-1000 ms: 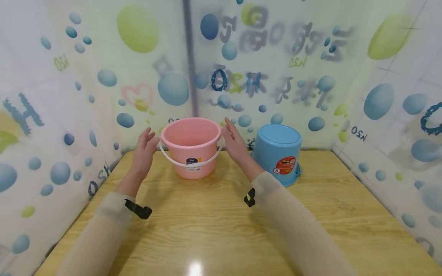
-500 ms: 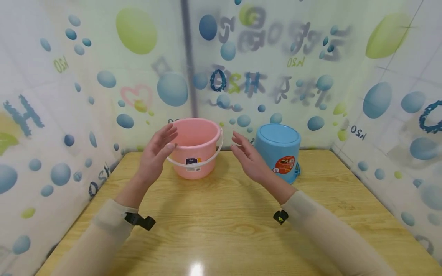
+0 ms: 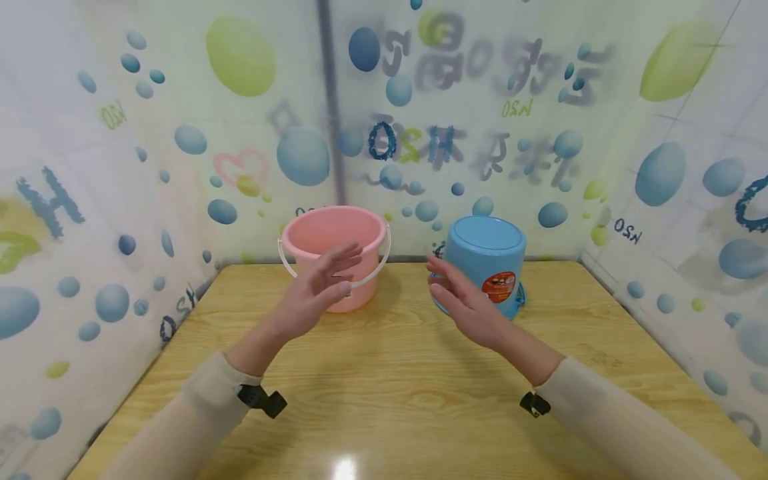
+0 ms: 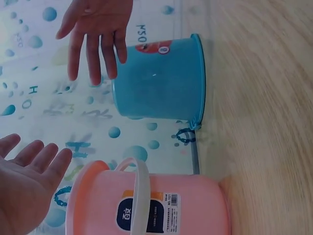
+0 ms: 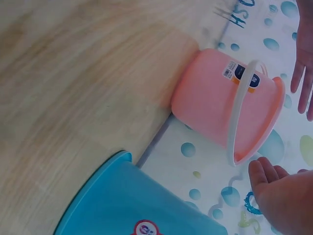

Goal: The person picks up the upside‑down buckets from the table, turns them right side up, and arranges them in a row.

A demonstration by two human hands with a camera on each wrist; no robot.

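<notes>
A pink bucket (image 3: 362, 299) with a white handle (image 3: 384, 259) stands upright at the back left of the table. To its right a blue bucket (image 3: 480, 259) is turned upside down, its base facing up. My left hand (image 3: 303, 300), fingers extended, is held in front of the pink bucket and covers part of its wall and label. In front of the blue bucket's left side hovers my right hand (image 3: 471, 307), also with extended fingers. Nothing is held in either hand. Both wrist views show gaps between the hands and the buckets.
The wooden table (image 3: 384, 393) ends at a back wall (image 3: 420, 173) covered by a sheet printed with bubbles and letters. Similar printed sheets line the left side (image 3: 60, 267) and the right side (image 3: 690, 267).
Both hands have come away from the sides of the pink bucket and shifted right and nearer the body. The right hand has moved in front of the blue bucket. Both buckets have stayed put.
</notes>
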